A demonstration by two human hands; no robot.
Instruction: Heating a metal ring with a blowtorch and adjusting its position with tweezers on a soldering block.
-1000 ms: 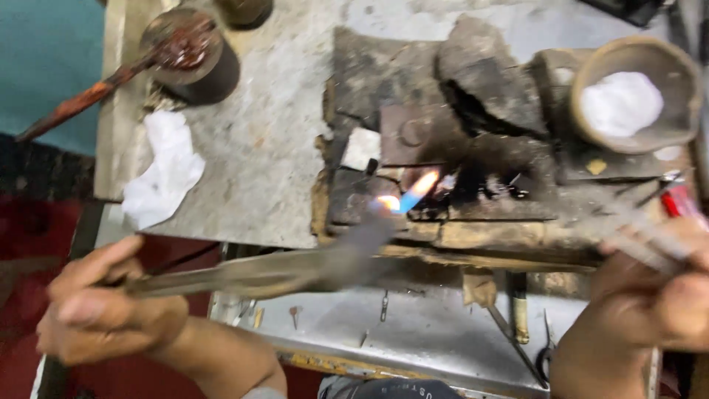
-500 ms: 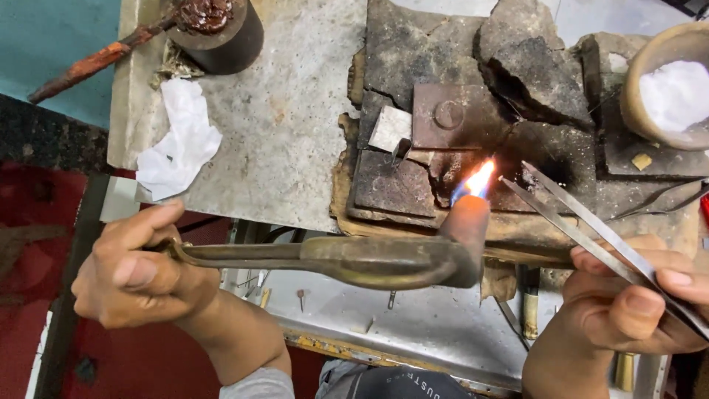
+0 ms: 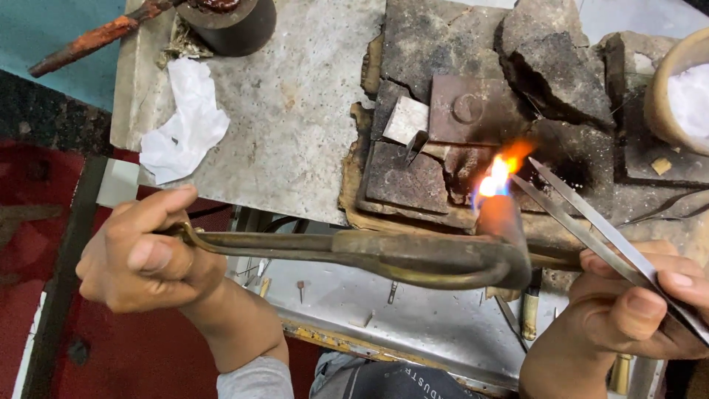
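- Since the earlier frame, your torch [image 3: 399, 255] has come closer and lower in view, and the flame [image 3: 496, 176] now stands more upright at its tip.
- Your torch is a long, dull brass pipe, tarnished and curved; its long axis runs left to right before the bench, and the hooked nozzle turns up and away from you.
- Your left hand [image 3: 140, 255] is wrapped tight around the thin handle end, thumb on top.
- Your right hand [image 3: 635, 314] pinches long, flat steel tweezers [image 3: 591, 222], their points aimed up-left, just beside the flame.
- Beyond the flame lie charred, cracked blocks [image 3: 473, 111], rough and dark.
- A crumpled white cloth [image 3: 185, 122] lies on the grey stone slab [image 3: 295, 111], well apart to the left.
- What the flame heats is too small to make out; the bowl [image 3: 676, 96] is cut off at the right edge.
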